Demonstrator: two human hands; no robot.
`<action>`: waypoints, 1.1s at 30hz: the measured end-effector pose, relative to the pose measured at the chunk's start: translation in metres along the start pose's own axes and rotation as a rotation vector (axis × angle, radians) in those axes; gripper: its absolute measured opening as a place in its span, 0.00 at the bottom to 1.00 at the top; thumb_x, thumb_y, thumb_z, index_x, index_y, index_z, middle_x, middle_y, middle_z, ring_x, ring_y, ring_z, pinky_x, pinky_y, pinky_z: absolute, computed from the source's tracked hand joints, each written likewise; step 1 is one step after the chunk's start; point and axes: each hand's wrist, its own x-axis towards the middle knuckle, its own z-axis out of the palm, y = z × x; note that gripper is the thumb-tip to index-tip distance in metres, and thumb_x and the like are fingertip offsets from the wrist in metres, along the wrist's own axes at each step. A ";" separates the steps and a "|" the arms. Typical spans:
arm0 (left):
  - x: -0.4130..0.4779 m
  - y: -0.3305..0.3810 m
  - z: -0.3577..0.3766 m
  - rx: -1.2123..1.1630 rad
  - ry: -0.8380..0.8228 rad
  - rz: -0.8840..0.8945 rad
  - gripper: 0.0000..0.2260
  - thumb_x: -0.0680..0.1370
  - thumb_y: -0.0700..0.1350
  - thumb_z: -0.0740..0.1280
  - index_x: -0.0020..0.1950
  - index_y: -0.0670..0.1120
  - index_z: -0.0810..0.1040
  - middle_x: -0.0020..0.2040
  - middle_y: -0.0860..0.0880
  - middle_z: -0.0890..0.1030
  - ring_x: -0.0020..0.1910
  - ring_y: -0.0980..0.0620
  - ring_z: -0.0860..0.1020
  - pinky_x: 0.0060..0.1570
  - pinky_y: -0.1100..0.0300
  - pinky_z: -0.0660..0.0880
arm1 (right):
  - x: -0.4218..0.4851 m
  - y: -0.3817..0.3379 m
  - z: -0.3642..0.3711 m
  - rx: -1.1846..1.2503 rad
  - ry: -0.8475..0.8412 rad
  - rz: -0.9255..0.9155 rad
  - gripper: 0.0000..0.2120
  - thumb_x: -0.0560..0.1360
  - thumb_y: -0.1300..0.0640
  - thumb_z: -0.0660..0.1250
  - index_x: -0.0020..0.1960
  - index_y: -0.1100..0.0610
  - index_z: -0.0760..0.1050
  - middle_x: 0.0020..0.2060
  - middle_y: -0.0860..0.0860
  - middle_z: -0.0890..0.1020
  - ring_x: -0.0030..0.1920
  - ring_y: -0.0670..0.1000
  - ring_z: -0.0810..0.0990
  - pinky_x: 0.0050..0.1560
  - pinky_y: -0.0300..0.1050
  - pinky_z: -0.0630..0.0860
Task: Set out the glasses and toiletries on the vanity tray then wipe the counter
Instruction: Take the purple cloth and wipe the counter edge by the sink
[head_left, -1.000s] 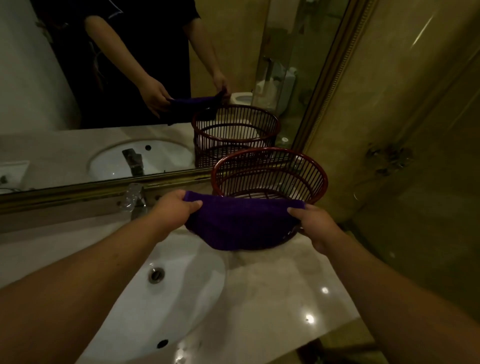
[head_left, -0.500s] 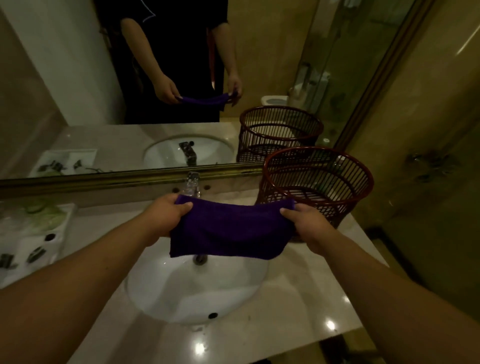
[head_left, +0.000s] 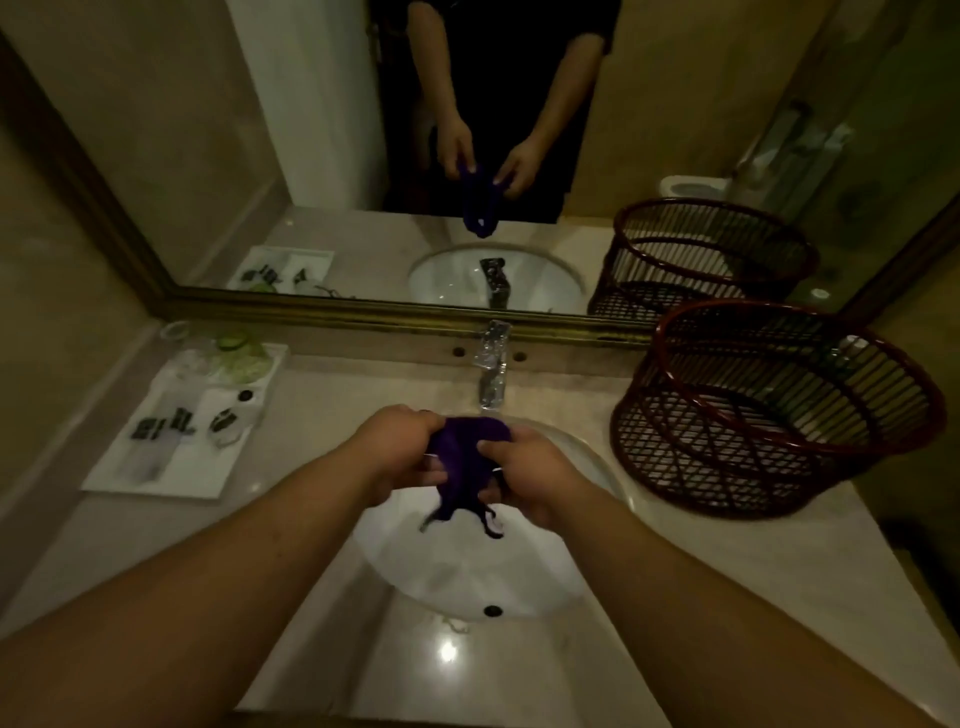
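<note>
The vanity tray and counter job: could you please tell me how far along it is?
Done, apparently: the white rectangular vanity tray holds greenish glasses and small dark-labelled toiletries. In hand: the left hand and right hand grip a bunched purple cloth over the white oval sink basin. Left: wiping the beige marble counter, which the cloth is not touching.
</note>
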 end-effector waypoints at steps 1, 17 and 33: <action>0.000 -0.003 -0.001 -0.002 0.022 -0.005 0.06 0.82 0.43 0.63 0.53 0.42 0.77 0.41 0.41 0.86 0.40 0.43 0.86 0.36 0.53 0.83 | 0.004 0.001 0.012 -0.033 -0.045 -0.002 0.12 0.82 0.64 0.62 0.64 0.58 0.75 0.55 0.63 0.84 0.40 0.56 0.85 0.33 0.44 0.80; 0.033 -0.135 -0.143 0.596 0.258 0.086 0.34 0.73 0.71 0.66 0.71 0.52 0.71 0.68 0.47 0.76 0.62 0.47 0.77 0.58 0.53 0.73 | 0.077 0.040 0.118 -0.367 0.042 -0.010 0.05 0.73 0.59 0.66 0.48 0.55 0.79 0.45 0.57 0.85 0.45 0.57 0.84 0.49 0.53 0.83; 0.092 -0.327 -0.237 1.229 0.410 0.238 0.52 0.65 0.84 0.53 0.82 0.55 0.55 0.83 0.45 0.52 0.80 0.38 0.47 0.67 0.22 0.46 | 0.233 0.030 0.189 -0.388 0.544 -0.380 0.16 0.75 0.54 0.64 0.63 0.50 0.75 0.41 0.42 0.76 0.41 0.42 0.77 0.35 0.35 0.69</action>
